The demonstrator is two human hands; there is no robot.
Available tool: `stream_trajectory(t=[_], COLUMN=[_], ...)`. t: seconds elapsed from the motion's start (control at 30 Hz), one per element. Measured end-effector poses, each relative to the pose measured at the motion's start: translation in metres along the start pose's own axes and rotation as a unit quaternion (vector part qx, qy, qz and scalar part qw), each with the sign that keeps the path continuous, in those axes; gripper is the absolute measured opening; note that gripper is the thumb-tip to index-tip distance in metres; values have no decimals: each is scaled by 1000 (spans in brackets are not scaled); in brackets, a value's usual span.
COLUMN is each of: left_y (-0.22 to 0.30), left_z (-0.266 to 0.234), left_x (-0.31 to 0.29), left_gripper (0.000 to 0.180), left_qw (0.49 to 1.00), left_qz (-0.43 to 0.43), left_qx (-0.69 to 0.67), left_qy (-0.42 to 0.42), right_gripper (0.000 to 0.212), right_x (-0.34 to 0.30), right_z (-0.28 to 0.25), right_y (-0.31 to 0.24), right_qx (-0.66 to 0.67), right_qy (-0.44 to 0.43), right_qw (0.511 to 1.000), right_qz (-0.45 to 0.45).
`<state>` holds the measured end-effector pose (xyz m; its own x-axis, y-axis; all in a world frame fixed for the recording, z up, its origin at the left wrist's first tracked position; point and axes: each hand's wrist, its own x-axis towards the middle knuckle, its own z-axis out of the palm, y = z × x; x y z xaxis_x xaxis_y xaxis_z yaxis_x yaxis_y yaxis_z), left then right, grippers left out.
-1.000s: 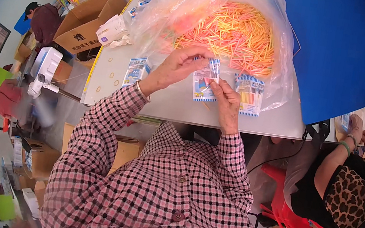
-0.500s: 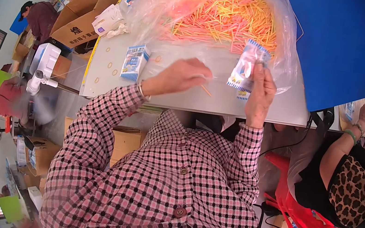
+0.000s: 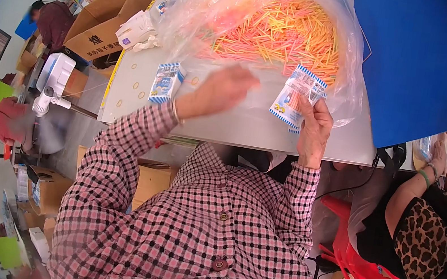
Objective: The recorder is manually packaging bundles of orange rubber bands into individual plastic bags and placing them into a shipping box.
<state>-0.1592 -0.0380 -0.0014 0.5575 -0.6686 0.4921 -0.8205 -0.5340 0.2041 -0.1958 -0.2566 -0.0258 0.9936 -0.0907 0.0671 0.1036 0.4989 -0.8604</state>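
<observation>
Between the thumb and fingers of my right hand (image 3: 314,130) is a small blue-and-white packet (image 3: 298,94), held tilted above the table's near edge. Pinkish-orange sticks show on its front. My left hand (image 3: 221,92) hovers over the table left of that packet, not touching it; motion smears its fingers, so what they hold, if anything, is hidden. Another blue-and-white packet (image 3: 166,82) lies beside my left wrist. Beyond both hands, a large clear plastic bag (image 3: 193,29) lies open around a heap of thin pink, orange and yellow sticks (image 3: 284,31).
Several tan rings (image 3: 135,85) dot the grey table (image 3: 224,131) on the left. A white tissue pack (image 3: 136,30) and cardboard box (image 3: 109,20) stand at far left. A blue sheet (image 3: 417,64) covers the right. Beside me sits a co-worker (image 3: 423,219), near a red stool (image 3: 360,261).
The packet in my right hand has turned, and the sticks on its front now show. A thin stick seen beneath my left hand earlier is no longer visible. My left hand stays nearly in place, blurred.
</observation>
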Motion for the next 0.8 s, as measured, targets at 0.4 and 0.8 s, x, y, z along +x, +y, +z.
stream_trajectory(t=[0.4,0.8], left_y=[-122,-98], left_z=[47,4], left_x=[17,34], left_gripper=[31,29], left_qw=[979,986], left_qz=[-29,-164], left_qx=[189,26], left_qy=[-71,-4], right_gripper=[23,27], right_x=[4,-3], right_z=[4,21], right_y=[30,18], right_qx=[-135,-147], right_qy=[-64,-78], right_qw=[986,986], right_qz=[69,24])
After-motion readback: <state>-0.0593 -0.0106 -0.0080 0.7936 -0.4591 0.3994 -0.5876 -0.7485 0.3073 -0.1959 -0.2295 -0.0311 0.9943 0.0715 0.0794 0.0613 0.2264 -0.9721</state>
